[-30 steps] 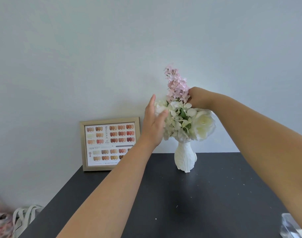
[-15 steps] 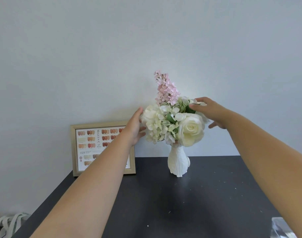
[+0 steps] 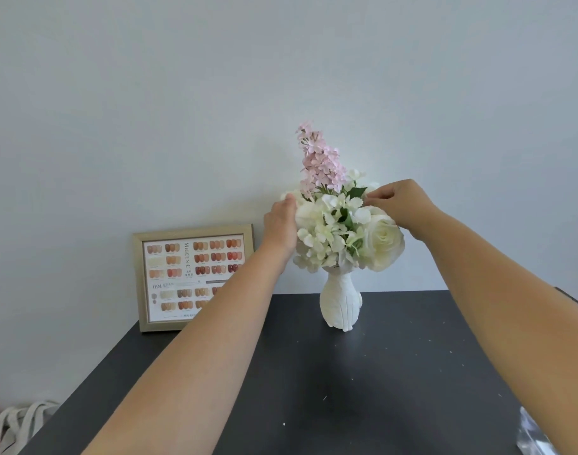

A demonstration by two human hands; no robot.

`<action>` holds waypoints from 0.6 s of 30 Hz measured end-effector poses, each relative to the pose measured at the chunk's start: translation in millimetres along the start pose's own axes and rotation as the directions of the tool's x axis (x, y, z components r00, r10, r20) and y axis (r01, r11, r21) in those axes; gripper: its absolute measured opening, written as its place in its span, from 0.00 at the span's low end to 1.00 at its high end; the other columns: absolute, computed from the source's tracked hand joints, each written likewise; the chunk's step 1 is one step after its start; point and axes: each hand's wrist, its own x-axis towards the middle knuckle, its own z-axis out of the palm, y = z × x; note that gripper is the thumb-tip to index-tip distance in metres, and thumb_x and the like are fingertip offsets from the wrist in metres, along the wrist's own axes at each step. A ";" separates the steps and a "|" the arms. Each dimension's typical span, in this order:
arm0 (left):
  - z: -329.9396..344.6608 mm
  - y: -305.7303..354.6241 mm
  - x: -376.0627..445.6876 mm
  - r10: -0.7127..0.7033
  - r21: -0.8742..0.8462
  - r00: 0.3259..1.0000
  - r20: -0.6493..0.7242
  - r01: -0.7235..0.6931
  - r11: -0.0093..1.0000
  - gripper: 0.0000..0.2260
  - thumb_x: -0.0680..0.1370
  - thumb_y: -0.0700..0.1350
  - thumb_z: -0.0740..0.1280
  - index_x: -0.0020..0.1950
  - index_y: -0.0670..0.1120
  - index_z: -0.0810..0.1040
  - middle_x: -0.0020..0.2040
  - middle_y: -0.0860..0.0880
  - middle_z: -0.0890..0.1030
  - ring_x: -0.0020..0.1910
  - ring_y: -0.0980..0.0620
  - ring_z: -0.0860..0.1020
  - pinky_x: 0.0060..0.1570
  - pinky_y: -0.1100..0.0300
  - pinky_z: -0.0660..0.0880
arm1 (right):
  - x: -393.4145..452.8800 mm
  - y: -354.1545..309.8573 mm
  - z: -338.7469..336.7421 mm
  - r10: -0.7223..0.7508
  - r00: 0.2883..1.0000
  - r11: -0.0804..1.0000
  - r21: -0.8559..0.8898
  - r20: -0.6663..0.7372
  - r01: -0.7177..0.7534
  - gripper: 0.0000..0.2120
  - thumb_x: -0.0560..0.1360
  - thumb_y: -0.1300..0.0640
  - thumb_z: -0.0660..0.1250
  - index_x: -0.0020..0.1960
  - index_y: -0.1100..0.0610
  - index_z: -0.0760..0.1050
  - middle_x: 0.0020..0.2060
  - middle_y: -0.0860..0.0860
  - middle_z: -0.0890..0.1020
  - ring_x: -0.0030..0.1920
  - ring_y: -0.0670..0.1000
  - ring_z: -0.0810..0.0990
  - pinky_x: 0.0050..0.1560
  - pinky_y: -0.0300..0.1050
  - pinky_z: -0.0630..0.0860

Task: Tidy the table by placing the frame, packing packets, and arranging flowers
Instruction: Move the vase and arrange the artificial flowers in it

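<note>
A white ribbed vase (image 3: pixel 340 303) stands at the back of the black table (image 3: pixel 314 389) and holds white flowers (image 3: pixel 333 234), a large white rose (image 3: pixel 384 239) and a tall pink flower spike (image 3: pixel 319 162). My left hand (image 3: pixel 281 224) presses against the left side of the bunch, fingers hidden among the blooms. My right hand (image 3: pixel 399 205) pinches a small leaf or petal at the bunch's upper right. A wooden picture frame (image 3: pixel 192 280) with a colour chart leans on the wall at the table's back left.
A clear plastic packet (image 3: pixel 537 435) shows at the lower right edge of the table. A cloth bag with pale handles (image 3: pixel 21 421) lies on the floor at the lower left. The wall stands right behind the vase and frame.
My right hand came off the pink spike, went round the right side, and now pinches at the upper right of the bunch. My left hand stayed on the left side.
</note>
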 end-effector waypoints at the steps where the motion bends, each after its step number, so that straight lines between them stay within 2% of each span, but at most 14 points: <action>1: -1.7 0.1 -1.4 0.044 0.028 0.998 -0.047 -0.043 0.999 0.23 0.82 0.59 0.50 0.65 0.45 0.72 0.65 0.43 0.72 0.64 0.43 0.70 0.67 0.42 0.66 | -2.3 -1.5 -5.6 0.001 1.000 1.000 0.004 -0.009 -0.001 0.10 0.69 0.51 0.72 0.45 0.57 0.85 0.43 0.56 0.85 0.41 0.54 0.80 0.47 0.51 0.79; 3: -9.8 -2.0 -6.4 0.172 0.081 0.979 -0.107 -0.164 0.983 0.23 0.82 0.56 0.51 0.64 0.41 0.72 0.63 0.39 0.72 0.64 0.39 0.70 0.66 0.41 0.67 | -10.7 -2.9 -18.2 -0.026 1.000 0.997 0.077 -0.009 0.026 0.18 0.71 0.44 0.69 0.53 0.56 0.83 0.49 0.53 0.84 0.48 0.56 0.81 0.52 0.52 0.77; 4: -14.9 -4.7 -11.3 0.246 0.090 0.963 -0.106 -0.237 0.967 0.23 0.83 0.56 0.51 0.66 0.40 0.72 0.65 0.38 0.72 0.66 0.40 0.70 0.67 0.42 0.66 | -19.1 -2.0 -23.9 -0.062 0.998 0.989 0.138 0.018 0.059 0.17 0.71 0.41 0.68 0.54 0.50 0.83 0.52 0.47 0.84 0.53 0.50 0.80 0.53 0.49 0.75; 6: -24.0 -10.0 -28.0 0.394 0.126 0.915 -0.081 -0.383 0.915 0.23 0.82 0.58 0.53 0.70 0.47 0.70 0.67 0.49 0.69 0.70 0.49 0.66 0.70 0.50 0.63 | -42.8 3.9 -28.9 -0.159 0.976 0.970 0.207 0.147 0.127 0.16 0.69 0.36 0.69 0.55 0.38 0.80 0.54 0.38 0.81 0.54 0.37 0.78 0.53 0.43 0.71; 7: -27.4 -12.6 -36.7 0.479 0.176 0.876 -0.063 -0.463 0.869 0.22 0.81 0.59 0.53 0.70 0.49 0.69 0.66 0.53 0.68 0.70 0.53 0.65 0.69 0.53 0.62 | -55.0 10.8 -27.5 -0.194 0.963 0.969 0.187 0.185 0.159 0.18 0.68 0.36 0.71 0.56 0.36 0.78 0.56 0.37 0.79 0.54 0.35 0.77 0.52 0.41 0.71; 9: -27.3 -14.7 -49.6 0.624 0.351 0.782 0.012 -0.587 0.729 0.23 0.80 0.60 0.55 0.70 0.50 0.70 0.68 0.52 0.70 0.70 0.53 0.65 0.70 0.50 0.61 | -73.3 26.3 -18.2 -0.238 0.959 0.971 0.072 0.155 0.230 0.20 0.66 0.39 0.74 0.57 0.35 0.76 0.59 0.37 0.74 0.54 0.37 0.76 0.49 0.36 0.74; 11: -19.0 -13.3 -56.9 0.651 0.545 0.748 0.131 -0.602 0.583 0.25 0.77 0.62 0.58 0.72 0.54 0.68 0.73 0.53 0.67 0.75 0.49 0.60 0.72 0.45 0.56 | -80.5 34.6 -5.3 -0.269 0.962 0.963 0.007 0.047 0.269 0.18 0.68 0.45 0.75 0.55 0.39 0.76 0.56 0.37 0.76 0.50 0.38 0.77 0.44 0.30 0.74; 14: -2.7 -5.5 -61.2 0.571 0.694 0.777 0.264 -0.564 0.447 0.31 0.72 0.62 0.65 0.74 0.61 0.60 0.76 0.57 0.62 0.78 0.49 0.49 0.72 0.40 0.43 | -75.2 34.2 2.3 -0.221 0.967 0.969 0.081 -0.129 0.232 0.07 0.71 0.50 0.73 0.48 0.42 0.79 0.42 0.37 0.81 0.37 0.37 0.76 0.34 0.25 0.69; 16: 1.7 -0.9 -60.5 0.565 0.728 0.771 0.294 -0.564 0.390 0.29 0.72 0.59 0.67 0.72 0.60 0.65 0.73 0.56 0.67 0.78 0.47 0.49 0.71 0.38 0.41 | -63.0 28.6 -3.2 -0.170 0.965 0.977 0.094 -0.200 0.192 0.02 0.72 0.51 0.72 0.45 0.45 0.82 0.34 0.42 0.81 0.29 0.38 0.73 0.28 0.28 0.68; 18: 1.1 0.9 -60.0 0.583 0.742 0.757 0.294 -0.565 0.360 0.24 0.72 0.51 0.69 0.68 0.55 0.72 0.69 0.54 0.72 0.77 0.44 0.53 0.70 0.38 0.42 | -49.3 22.3 -11.5 -0.131 0.968 0.986 0.076 -0.212 0.150 0.02 0.72 0.52 0.73 0.44 0.48 0.82 0.34 0.47 0.81 0.28 0.41 0.73 0.29 0.32 0.68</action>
